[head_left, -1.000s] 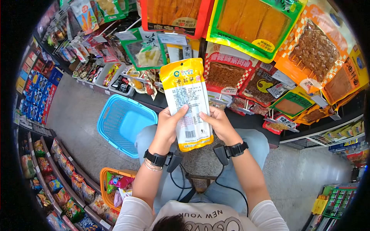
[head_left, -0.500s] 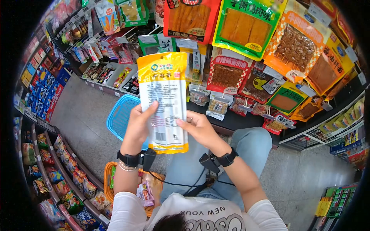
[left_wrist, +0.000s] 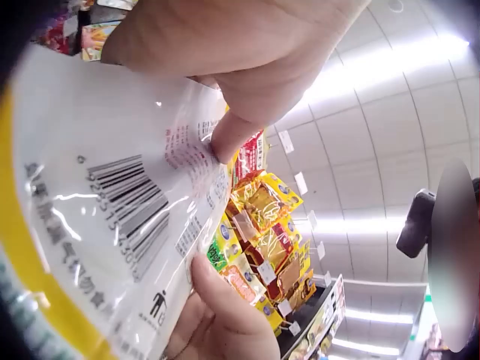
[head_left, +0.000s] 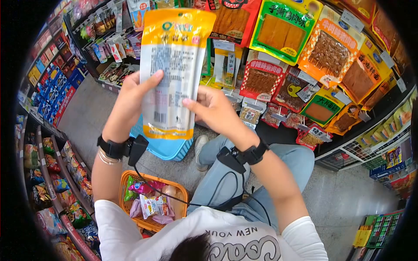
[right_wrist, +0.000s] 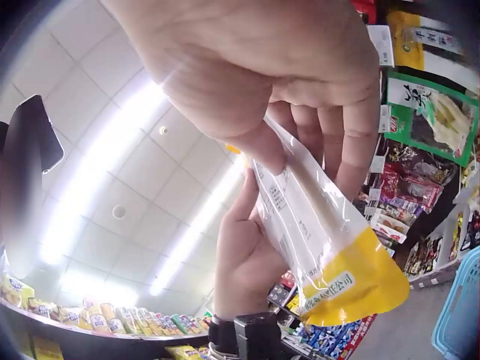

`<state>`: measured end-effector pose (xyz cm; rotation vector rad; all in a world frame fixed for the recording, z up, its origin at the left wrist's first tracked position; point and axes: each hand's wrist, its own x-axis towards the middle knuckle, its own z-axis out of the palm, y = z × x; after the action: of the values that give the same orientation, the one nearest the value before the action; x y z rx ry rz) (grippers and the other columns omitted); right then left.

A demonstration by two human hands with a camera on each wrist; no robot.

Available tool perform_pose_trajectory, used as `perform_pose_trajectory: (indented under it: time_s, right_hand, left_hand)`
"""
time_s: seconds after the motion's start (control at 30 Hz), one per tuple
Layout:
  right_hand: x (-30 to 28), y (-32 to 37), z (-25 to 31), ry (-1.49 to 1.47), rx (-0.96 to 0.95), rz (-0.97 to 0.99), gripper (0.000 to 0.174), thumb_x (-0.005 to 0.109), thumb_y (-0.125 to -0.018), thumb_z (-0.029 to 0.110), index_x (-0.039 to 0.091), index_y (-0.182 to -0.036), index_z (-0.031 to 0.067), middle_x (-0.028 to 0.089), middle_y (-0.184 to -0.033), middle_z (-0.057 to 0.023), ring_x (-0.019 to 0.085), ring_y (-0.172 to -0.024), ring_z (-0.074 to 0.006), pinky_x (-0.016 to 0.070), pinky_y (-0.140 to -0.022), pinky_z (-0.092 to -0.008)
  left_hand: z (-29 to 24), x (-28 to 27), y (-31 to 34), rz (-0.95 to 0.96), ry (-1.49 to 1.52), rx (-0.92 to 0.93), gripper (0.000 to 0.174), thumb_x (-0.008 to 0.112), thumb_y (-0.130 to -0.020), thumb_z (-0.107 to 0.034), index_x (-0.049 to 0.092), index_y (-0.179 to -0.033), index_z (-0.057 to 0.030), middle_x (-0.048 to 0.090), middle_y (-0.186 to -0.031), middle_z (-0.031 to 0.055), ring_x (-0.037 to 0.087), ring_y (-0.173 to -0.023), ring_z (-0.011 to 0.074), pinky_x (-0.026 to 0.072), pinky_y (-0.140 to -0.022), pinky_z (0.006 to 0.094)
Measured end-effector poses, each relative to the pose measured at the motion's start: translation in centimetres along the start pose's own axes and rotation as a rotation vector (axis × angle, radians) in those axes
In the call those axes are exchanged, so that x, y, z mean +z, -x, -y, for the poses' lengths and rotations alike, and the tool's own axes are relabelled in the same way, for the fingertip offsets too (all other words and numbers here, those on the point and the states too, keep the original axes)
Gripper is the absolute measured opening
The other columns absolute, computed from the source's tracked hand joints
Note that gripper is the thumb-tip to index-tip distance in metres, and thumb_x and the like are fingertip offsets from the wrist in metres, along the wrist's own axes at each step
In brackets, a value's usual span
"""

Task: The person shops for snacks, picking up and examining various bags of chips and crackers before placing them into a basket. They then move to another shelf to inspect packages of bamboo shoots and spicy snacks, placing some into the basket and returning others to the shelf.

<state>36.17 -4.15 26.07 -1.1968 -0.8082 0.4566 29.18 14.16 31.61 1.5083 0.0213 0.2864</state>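
Observation:
A yellow and white snack pouch [head_left: 174, 82] is held up in front of the body, its printed back with a barcode facing the head camera. On its left edge, my left hand [head_left: 136, 93] grips it with the thumb across the printed side. My right hand [head_left: 217, 109] pinches the lower right edge, thumb on the print and fingers behind. Close up in the left wrist view, the pouch [left_wrist: 97, 180] shows its barcode and a yellow band. From the right wrist, the pouch [right_wrist: 322, 232] appears nearly edge-on, between thumb and curled fingers.
Hanging snack packs [head_left: 285, 32] fill the rack ahead and to the right. Below the pouch, a blue basket [head_left: 176, 152] stands on the floor. An orange basket [head_left: 184, 191] holding several snack bags is by the left leg. Stocked shelves [head_left: 52, 187] line the left.
Both hands have carried the pouch up and to the left in the head view, over part of the blue basket. More of the orange basket now shows. Both hands keep their hold.

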Motion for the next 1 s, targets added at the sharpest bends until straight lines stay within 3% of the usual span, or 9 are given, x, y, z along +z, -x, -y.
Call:
perform_pose_trajectory:
  time_s: [0.13, 0.3, 0.5, 0.67, 0.77, 0.8, 0.9, 0.93, 1.0]
  right_hand:
    - [0.6, -0.6, 2.9, 0.140, -0.004, 0.008, 0.022, 0.059, -0.087, 0.009, 0.059, -0.106, -0.0023, 0.066, -0.093, -0.0072, 0.062, -0.082, -0.0108, 0.0510, -0.072, -0.0263]
    - [1.0, -0.5, 2.3, 0.140, -0.036, -0.001, 0.023, 0.059, -0.086, 0.007, 0.058, -0.106, -0.0038, 0.066, -0.097, -0.0090, 0.063, -0.084, -0.0122, 0.0515, -0.074, -0.0278]
    - [0.1, -1.0, -5.3, 0.004, -0.006, -0.033, 0.022, 0.059, -0.084, 0.003, 0.058, -0.105, -0.0045, 0.066, -0.092, -0.0096, 0.062, -0.083, -0.0118, 0.0513, -0.073, -0.0283]
    - [-2.1, -2.1, -15.3, 0.235, -0.049, -0.072, 0.026, 0.064, -0.079, 0.010, 0.060, -0.103, 0.0018, 0.065, -0.085, -0.0142, 0.061, -0.069, -0.0203, 0.0478, -0.065, -0.0323]
    - [-2.8, -2.4, -17.1, 0.273, 0.161, 0.009, 0.026, 0.056, -0.086, -0.001, 0.053, -0.112, -0.0041, 0.063, -0.104, -0.0080, 0.060, -0.094, -0.0122, 0.0487, -0.082, -0.0282]
    - [-3.0, -2.5, -18.2, 0.295, 0.199, 0.007, 0.025, 0.055, -0.087, -0.001, 0.053, -0.112, -0.0042, 0.062, -0.104, -0.0076, 0.060, -0.093, -0.0120, 0.0486, -0.082, -0.0281]
    - [-4.0, -2.3, -22.5, 0.242, 0.209, -0.020, 0.026, 0.055, -0.087, -0.001, 0.053, -0.112, -0.0044, 0.063, -0.102, -0.0069, 0.059, -0.094, -0.0118, 0.0486, -0.082, -0.0285]
    - [-4.3, -1.9, -23.1, 0.161, 0.177, -0.046, 0.027, 0.056, -0.087, 0.002, 0.053, -0.113, -0.0019, 0.063, -0.100, -0.0054, 0.059, -0.092, -0.0105, 0.0494, -0.080, -0.0287]
    - [-4.7, -1.4, -21.2, 0.030, 0.328, -0.146, 0.025, 0.058, -0.086, 0.004, 0.055, -0.109, -0.0028, 0.065, -0.098, -0.0085, 0.060, -0.083, -0.0120, 0.0489, -0.072, -0.0288]
  left_hand:
    - [-2.6, 0.2, 0.4, 0.040, -0.053, 0.055, 0.030, 0.061, -0.089, -0.023, 0.059, -0.107, -0.0003, 0.065, -0.099, 0.0061, 0.062, -0.086, 0.0112, 0.0486, -0.078, 0.0272]
    - [-2.3, -0.3, 0.8, 0.024, -0.080, 0.059, 0.032, 0.062, -0.088, -0.026, 0.059, -0.107, -0.0001, 0.065, -0.099, 0.0052, 0.061, -0.088, 0.0110, 0.0474, -0.081, 0.0273]
    - [4.4, -1.8, 0.5, -0.036, -0.028, -0.041, 0.037, 0.065, -0.086, -0.028, 0.059, -0.109, 0.0003, 0.064, -0.100, 0.0068, 0.061, -0.087, 0.0119, 0.0483, -0.079, 0.0275]
    - [11.1, -3.2, 0.1, -0.135, 0.020, -0.109, 0.034, 0.064, -0.086, -0.025, 0.060, -0.109, 0.0002, 0.064, -0.102, 0.0061, 0.059, -0.090, 0.0112, 0.0467, -0.081, 0.0272]
    - [13.8, -3.3, -0.7, -0.199, 0.053, -0.165, 0.032, 0.064, -0.086, -0.022, 0.060, -0.109, 0.0003, 0.064, -0.102, 0.0052, 0.059, -0.090, 0.0115, 0.0458, -0.083, 0.0276]
    - [15.2, -3.8, -1.1, -0.176, 0.025, -0.168, 0.035, 0.061, -0.088, -0.021, 0.056, -0.115, 0.0008, 0.062, -0.108, 0.0063, 0.057, -0.097, 0.0125, 0.0440, -0.086, 0.0277]
    - [19.9, -5.1, -1.4, -0.154, 0.159, -0.121, 0.042, 0.054, -0.093, -0.028, 0.049, -0.122, 0.0016, 0.057, -0.118, 0.0080, 0.054, -0.106, 0.0149, 0.0408, -0.092, 0.0292]
    - [21.3, -5.9, -1.3, -0.079, 0.185, -0.126, 0.053, 0.046, -0.095, -0.038, 0.042, -0.129, 0.0017, 0.051, -0.126, 0.0103, 0.049, -0.114, 0.0183, 0.0371, -0.097, 0.0308]
    - [26.2, -7.8, -1.2, -0.149, 0.374, -0.343, 0.057, 0.045, -0.094, -0.043, 0.042, -0.131, 0.0009, 0.051, -0.128, 0.0110, 0.049, -0.115, 0.0193, 0.0366, -0.098, 0.0307]
